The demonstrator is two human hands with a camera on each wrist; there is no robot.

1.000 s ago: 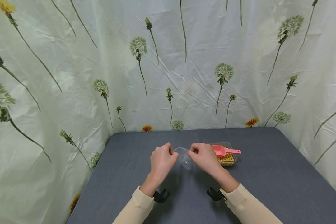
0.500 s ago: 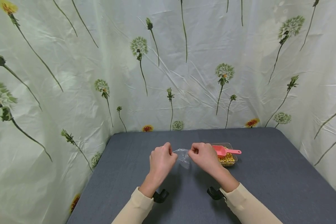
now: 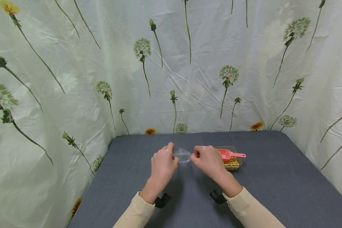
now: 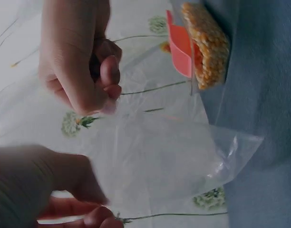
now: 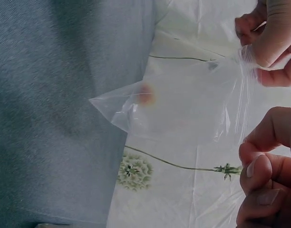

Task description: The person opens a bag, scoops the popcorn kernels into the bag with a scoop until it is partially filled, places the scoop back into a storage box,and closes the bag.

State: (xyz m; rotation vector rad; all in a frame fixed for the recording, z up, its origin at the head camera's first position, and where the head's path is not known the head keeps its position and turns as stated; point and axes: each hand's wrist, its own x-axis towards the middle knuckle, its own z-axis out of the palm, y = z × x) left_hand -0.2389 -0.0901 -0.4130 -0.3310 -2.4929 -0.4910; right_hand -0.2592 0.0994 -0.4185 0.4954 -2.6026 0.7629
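A clear, thin plastic bag has lifted between the left hand and the right hand, its mouth perhaps turned more to the near side.
Half a second before, it hung lower. Both hands pinch its edge between thumb and fingers, almost without gap, above the dark blue-grey table. Near the right hand stands a clear rectangular container with yellow kernels and a pink scoop.
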